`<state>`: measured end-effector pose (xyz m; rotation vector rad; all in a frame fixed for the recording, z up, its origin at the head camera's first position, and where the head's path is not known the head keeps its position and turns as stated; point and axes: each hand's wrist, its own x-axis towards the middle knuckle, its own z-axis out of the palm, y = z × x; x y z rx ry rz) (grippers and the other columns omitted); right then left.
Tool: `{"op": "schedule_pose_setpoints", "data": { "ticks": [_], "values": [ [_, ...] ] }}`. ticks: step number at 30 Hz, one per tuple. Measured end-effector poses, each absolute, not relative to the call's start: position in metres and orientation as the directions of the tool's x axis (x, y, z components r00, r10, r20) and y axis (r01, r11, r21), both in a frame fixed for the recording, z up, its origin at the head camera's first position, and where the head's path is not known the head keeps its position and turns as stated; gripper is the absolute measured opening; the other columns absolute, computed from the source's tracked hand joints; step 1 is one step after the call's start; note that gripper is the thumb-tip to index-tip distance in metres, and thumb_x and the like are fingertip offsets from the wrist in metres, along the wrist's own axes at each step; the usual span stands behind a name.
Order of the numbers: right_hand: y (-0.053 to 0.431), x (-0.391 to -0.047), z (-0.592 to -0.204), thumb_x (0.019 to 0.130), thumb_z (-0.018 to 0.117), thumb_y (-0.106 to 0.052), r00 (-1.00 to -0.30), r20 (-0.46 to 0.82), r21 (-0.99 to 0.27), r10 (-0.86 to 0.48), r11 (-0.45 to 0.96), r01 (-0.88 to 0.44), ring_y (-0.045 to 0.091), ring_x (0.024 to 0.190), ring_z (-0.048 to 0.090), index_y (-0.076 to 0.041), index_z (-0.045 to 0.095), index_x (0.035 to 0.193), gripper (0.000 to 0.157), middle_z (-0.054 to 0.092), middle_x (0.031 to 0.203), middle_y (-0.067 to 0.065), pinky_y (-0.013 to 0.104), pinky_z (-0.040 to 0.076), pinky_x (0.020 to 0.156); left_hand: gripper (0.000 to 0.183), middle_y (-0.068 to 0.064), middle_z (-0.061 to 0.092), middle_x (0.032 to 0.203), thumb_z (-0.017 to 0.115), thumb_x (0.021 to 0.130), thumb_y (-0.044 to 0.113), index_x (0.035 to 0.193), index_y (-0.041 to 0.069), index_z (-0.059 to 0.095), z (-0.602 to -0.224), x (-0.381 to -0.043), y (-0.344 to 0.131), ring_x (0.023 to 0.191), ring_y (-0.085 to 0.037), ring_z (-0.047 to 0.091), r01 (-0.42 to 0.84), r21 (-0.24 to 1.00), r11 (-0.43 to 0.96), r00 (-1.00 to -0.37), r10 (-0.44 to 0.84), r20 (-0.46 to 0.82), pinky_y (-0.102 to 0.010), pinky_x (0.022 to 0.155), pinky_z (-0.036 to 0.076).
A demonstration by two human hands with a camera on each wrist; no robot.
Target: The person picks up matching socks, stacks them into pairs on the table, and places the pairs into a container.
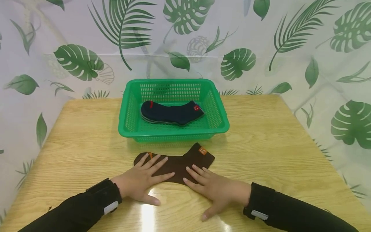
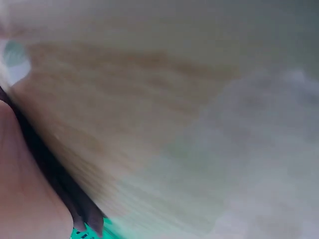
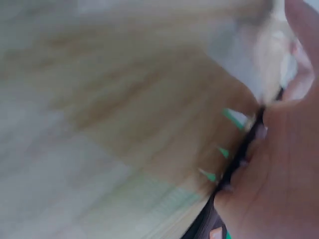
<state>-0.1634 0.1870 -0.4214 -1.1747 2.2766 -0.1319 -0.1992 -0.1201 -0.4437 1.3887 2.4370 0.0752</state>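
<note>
A dark brown ankle sock (image 1: 179, 164) lies flat on the table, its toe to the left and its cuff, with an orange LC label, up to the right. My left hand (image 1: 140, 182) rests on the toe half with fingers spread and straight. Over the heel and lower cuff, my right hand (image 1: 215, 188) also has its fingers extended on the fabric. Both thumbs point away from the sock, toward the near side. Close-up, the wrist views show the sock's dark edge beneath the left palm (image 2: 30, 184) and the right palm (image 3: 279, 174).
Just behind the sock stands a green plastic basket (image 1: 174, 131). Inside it lies a navy sock (image 1: 171, 112) with red marks, stacked on something paler. The wooden table (image 1: 261, 138) meets leaf-patterned cloth (image 1: 208, 38) at the back and sides.
</note>
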Motion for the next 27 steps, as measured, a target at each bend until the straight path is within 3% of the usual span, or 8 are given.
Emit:
{"op": "schedule_pose_setpoints", "data": {
  "ticks": [3, 7, 9, 12, 15, 19, 23, 27],
  "values": [
    [0.185, -0.162, -0.420, 0.084, 0.041, -0.078, -0.468, -0.455, -0.285, -0.758, 0.621, -0.730, 0.033, 0.147, -0.011, -0.018, 0.008, 0.157, 0.100, -0.010, 0.161, 0.013, 0.052, 0.010, 0.117, 0.086, -0.011, 0.002, 0.163, 0.036, 0.087, 0.078, 0.156, 0.031, 0.019, -0.442, -0.200, -0.116, 0.148, -0.036, -0.001, 0.801, 0.226, 0.554, -0.487, 0.823, -0.292, -0.062, 0.114, 0.003],
    [0.183, -0.174, -0.409, 0.093, 0.040, -0.067, -0.521, -0.446, -0.396, -0.728, 0.683, -0.615, 0.031, 0.148, 0.004, -0.017, 0.022, 0.156, 0.083, 0.003, 0.162, 0.011, 0.050, 0.019, 0.116, 0.081, -0.014, 0.007, 0.162, 0.042, 0.093, 0.068, 0.157, 0.025, 0.018, -0.433, -0.204, -0.110, 0.147, -0.039, 0.004, 0.696, 0.353, 0.626, -0.547, 0.780, -0.304, -0.060, 0.114, 0.006],
    [0.185, -0.186, -0.403, 0.096, 0.047, -0.057, -0.612, -0.365, -0.431, -0.702, 0.710, -0.557, 0.033, 0.144, 0.023, -0.012, 0.034, 0.152, 0.073, 0.021, 0.159, 0.015, 0.050, 0.029, 0.112, 0.079, -0.020, 0.016, 0.159, 0.050, 0.094, 0.059, 0.156, 0.020, 0.021, -0.426, -0.207, -0.111, 0.145, -0.043, 0.013, 0.641, 0.416, 0.645, -0.603, 0.758, -0.248, -0.060, 0.114, 0.013],
    [0.193, -0.204, -0.400, 0.099, 0.055, -0.040, -0.787, -0.204, -0.401, -0.583, 0.783, -0.476, 0.037, 0.125, 0.051, -0.001, 0.051, 0.138, 0.056, 0.051, 0.139, 0.021, 0.050, 0.044, 0.099, 0.074, -0.029, 0.029, 0.151, 0.060, 0.094, 0.046, 0.152, 0.012, 0.031, -0.419, -0.211, -0.120, 0.137, -0.048, 0.030, 0.579, 0.439, 0.687, -0.721, 0.683, -0.119, -0.060, 0.109, 0.028],
    [0.200, -0.221, -0.407, 0.096, 0.061, -0.024, -0.897, -0.110, -0.332, -0.428, 0.867, -0.373, 0.033, 0.099, 0.064, 0.005, 0.062, 0.118, 0.037, 0.066, 0.109, 0.019, 0.045, 0.053, 0.083, 0.067, -0.029, 0.044, 0.141, 0.066, 0.092, 0.039, 0.143, 0.001, 0.043, -0.417, -0.214, -0.133, 0.126, -0.046, 0.046, 0.474, 0.420, 0.774, -0.837, 0.544, -0.058, -0.055, 0.100, 0.042],
    [0.202, -0.236, -0.419, 0.092, 0.065, -0.023, -0.939, -0.133, -0.293, -0.318, 0.917, -0.270, 0.020, 0.069, 0.054, -0.001, 0.062, 0.087, 0.023, 0.058, 0.076, 0.008, 0.034, 0.047, 0.060, 0.066, -0.027, 0.056, 0.125, 0.070, 0.088, 0.040, 0.130, -0.009, 0.053, -0.420, -0.217, -0.143, 0.113, -0.044, 0.056, 0.311, 0.406, 0.859, -0.912, 0.390, -0.126, -0.051, 0.092, 0.048],
    [0.197, -0.244, -0.425, 0.087, 0.071, -0.029, -0.933, -0.226, -0.284, -0.282, 0.935, -0.214, 0.014, 0.058, 0.044, -0.009, 0.058, 0.074, 0.027, 0.049, 0.066, -0.002, 0.027, 0.037, 0.052, 0.069, -0.028, 0.060, 0.120, 0.079, 0.081, 0.033, 0.126, -0.013, 0.054, -0.424, -0.221, -0.143, 0.111, -0.044, 0.057, 0.219, 0.466, 0.857, -0.918, 0.343, -0.199, -0.050, 0.091, 0.048],
    [0.194, -0.248, -0.427, 0.085, 0.073, -0.026, -0.913, -0.292, -0.333, -0.285, 0.925, -0.183, 0.010, 0.051, 0.035, -0.015, 0.050, 0.059, 0.037, 0.039, 0.056, -0.007, 0.024, 0.029, 0.049, 0.061, -0.021, 0.067, 0.105, 0.083, 0.076, 0.023, 0.120, -0.012, 0.058, -0.428, -0.225, -0.139, 0.100, -0.035, 0.063, 0.172, 0.528, 0.832, -0.919, 0.328, -0.218, -0.045, 0.085, 0.051]
  ]
}}
